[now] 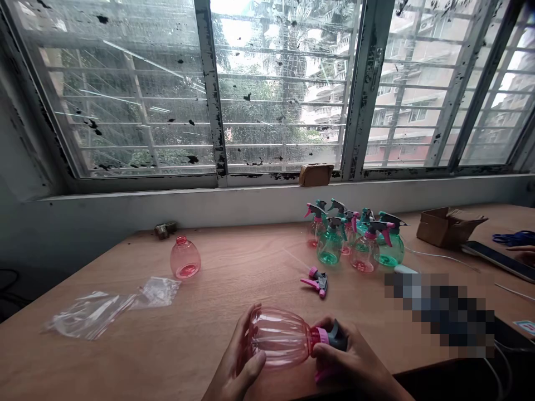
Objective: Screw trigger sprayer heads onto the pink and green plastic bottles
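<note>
A clear pink spray bottle (pixel 281 337) lies sideways between my hands, above the near edge of the table. My left hand (pixel 246 356) is wrapped round the bottle's base, thumb on the near side. At the neck, my right hand (pixel 349 353) grips the pink collar and the grey spray head (pixel 336 336); part of the pink trigger shows below, and some fingers are hidden. Just beyond my hands rests a loose pink and grey spray head (pixel 320 282). A pink bottle without a head (pixel 185 259) stands upright to the left.
Several pink and green spray bottles (pixel 330 248) with heads stand at the back right. An open cardboard box (pixel 447 227) and a dark flat device (pixel 499 260) lie farther right, near another person's hand (pixel 524 253). Clear plastic bags (pixel 96 313) lie at left. A blurred patch covers the right front.
</note>
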The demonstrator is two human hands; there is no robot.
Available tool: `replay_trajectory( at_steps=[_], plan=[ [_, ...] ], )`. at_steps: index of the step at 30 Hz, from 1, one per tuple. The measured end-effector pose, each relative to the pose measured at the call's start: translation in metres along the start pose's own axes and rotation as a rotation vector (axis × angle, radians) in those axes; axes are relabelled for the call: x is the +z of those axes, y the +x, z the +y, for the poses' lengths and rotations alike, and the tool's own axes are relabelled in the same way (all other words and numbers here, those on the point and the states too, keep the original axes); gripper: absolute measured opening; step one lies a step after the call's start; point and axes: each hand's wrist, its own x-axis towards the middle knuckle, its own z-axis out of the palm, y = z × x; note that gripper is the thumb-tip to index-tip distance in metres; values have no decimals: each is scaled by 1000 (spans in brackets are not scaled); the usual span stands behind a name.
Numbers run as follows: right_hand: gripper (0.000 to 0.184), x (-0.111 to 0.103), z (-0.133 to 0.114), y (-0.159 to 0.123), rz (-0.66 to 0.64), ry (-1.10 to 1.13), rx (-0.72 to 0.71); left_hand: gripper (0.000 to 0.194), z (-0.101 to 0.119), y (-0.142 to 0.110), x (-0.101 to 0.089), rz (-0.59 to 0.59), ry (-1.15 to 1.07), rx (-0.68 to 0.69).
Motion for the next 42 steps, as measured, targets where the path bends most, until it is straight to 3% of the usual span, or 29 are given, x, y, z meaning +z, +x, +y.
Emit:
replay_trajectory(
  at_steps=[9, 18, 24, 29, 32, 36, 42],
  plan=[
    [42, -2, 4, 3, -29, 68, -12, 70, -2, 7, 0, 60, 12, -63],
    [42, -3, 15, 5, -35, 101, 10, 65, 10, -3, 8, -13, -25, 40],
    [41, -1, 12, 4, -47, 125, -2, 59, 3, 4, 2, 87, 11, -14],
    [41, 2, 6, 3, -28, 169, 4, 63, -5, 0, 1, -25, -9, 85],
    [41, 2, 5, 3, -21, 164, 0, 68, -5, -3, 3, -26, 38, 130],
    [41, -1, 9, 4, -39, 121, -12, 71, 1, -1, 3, 45, 51, 14],
    [41, -2, 10, 5, -3, 117, -20, 76, 3, 7, 3, -24, 38, -68]
  ],
)
